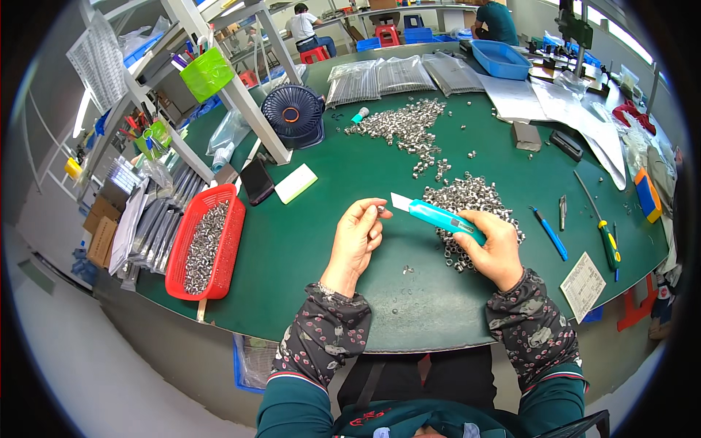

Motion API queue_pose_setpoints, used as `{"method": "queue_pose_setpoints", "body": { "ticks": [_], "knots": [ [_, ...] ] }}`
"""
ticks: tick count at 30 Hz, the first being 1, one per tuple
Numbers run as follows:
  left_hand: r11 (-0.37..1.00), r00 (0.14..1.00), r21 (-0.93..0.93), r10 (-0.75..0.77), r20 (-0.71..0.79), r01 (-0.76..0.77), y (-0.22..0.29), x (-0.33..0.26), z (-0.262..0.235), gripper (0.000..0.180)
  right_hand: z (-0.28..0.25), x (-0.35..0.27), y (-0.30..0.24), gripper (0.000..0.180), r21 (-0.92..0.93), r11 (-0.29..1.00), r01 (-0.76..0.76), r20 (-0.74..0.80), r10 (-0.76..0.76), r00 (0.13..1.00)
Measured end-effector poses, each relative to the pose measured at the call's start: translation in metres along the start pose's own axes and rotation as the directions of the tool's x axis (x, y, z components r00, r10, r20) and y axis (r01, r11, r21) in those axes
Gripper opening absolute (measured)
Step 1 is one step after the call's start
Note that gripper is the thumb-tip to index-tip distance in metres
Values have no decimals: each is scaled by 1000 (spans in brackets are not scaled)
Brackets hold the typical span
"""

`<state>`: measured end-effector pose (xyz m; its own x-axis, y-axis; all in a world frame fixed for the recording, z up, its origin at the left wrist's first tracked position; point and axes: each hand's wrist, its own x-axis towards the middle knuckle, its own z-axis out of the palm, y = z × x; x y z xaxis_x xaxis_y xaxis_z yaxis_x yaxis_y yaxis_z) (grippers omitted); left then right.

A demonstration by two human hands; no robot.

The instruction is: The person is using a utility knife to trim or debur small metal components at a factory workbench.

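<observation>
My left hand (pixel 355 237) pinches a small metal ring (pixel 380 209) between thumb and fingertips, above the green table. In my right hand (pixel 491 244) is a turquoise utility knife (pixel 445 219), its blade out and pointing left. The blade's tip is close to the ring; whether they touch I cannot tell. Beneath and behind the knife lies a pile of small metal rings (pixel 467 193), partly hidden by my right hand. Farther back spreads a second heap of the same parts (pixel 405 125). A red basket (pixel 235 241) at the left holds many more small metal parts.
A black fan (pixel 293 115), a phone (pixel 256 181) and a sticky-note pad (pixel 296 183) stand left of the heaps. On the right lie a blue-handled tool (pixel 549 233), a screwdriver (pixel 608 244) and a paper card (pixel 583 287). A blue tray (pixel 502 60) and bagged parts (pixel 409 75) line the back.
</observation>
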<state>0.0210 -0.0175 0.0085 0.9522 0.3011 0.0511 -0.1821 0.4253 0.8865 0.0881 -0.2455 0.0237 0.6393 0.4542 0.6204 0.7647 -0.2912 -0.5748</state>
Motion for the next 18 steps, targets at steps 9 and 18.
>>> {"method": "queue_pose_setpoints", "body": {
  "ticks": [9,18],
  "knots": [
    [999,1000,-45,-26,-15,25,1,-1,2,16,1,-1,2,29,-12,1000,10,3,-10,1000],
    [999,1000,-49,-21,4,21,0,-1,1,15,1,0,1,29,-11,1000,4,8,-4,1000]
  ]
}}
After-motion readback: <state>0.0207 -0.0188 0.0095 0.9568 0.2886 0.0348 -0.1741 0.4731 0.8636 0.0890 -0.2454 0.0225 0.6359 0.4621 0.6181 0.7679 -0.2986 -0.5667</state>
